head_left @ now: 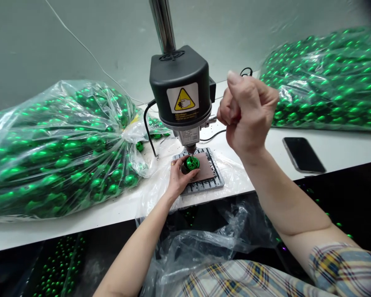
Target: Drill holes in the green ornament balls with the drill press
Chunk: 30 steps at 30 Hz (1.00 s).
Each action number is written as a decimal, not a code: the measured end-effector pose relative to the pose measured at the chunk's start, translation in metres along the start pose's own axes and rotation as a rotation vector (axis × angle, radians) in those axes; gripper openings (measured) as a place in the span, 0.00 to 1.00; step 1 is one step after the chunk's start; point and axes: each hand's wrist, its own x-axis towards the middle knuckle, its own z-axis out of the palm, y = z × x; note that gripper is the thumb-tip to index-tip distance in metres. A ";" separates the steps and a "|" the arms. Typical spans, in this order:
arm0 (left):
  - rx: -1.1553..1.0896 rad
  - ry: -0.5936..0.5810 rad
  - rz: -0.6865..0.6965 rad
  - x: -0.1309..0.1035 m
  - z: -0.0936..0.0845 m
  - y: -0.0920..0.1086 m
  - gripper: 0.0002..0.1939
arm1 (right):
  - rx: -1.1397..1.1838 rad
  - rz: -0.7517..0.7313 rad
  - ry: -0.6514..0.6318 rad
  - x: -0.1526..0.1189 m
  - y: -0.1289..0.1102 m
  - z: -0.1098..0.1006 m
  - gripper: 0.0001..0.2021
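A shiny green ball (192, 163) sits under the bit of a small black drill press (179, 88). Thumb and fingers of my left hand (179, 175) close around the ball from the left, seemingly with a dark ring-shaped holder at its side. Beneath them a pinkish-brown board (205, 167) lies on the slotted metal base (217, 181), sprinkled with dark shavings. My right hand (249, 109) is raised at the machine's right side, curled into a fist around the end of the metal feed lever (212, 119); its grip mostly hides the lever.
Clear bags full of green balls, one on the left (64, 152) and one at the back right (330, 82), flank the machine. A dark phone (303, 154) lies on the white table (273, 163). Crumpled plastic film (200, 243) hangs below the table's front edge.
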 end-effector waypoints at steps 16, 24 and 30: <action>-0.065 -0.007 0.020 0.000 0.011 -0.008 0.32 | -0.130 -0.030 -0.010 -0.012 0.001 -0.007 0.31; -0.095 0.003 0.013 0.000 0.013 -0.012 0.33 | -0.008 -0.146 -0.077 -0.036 0.008 -0.022 0.26; -0.054 -0.020 0.025 -0.002 0.010 -0.010 0.33 | -0.030 -0.311 -0.065 -0.045 0.030 -0.033 0.28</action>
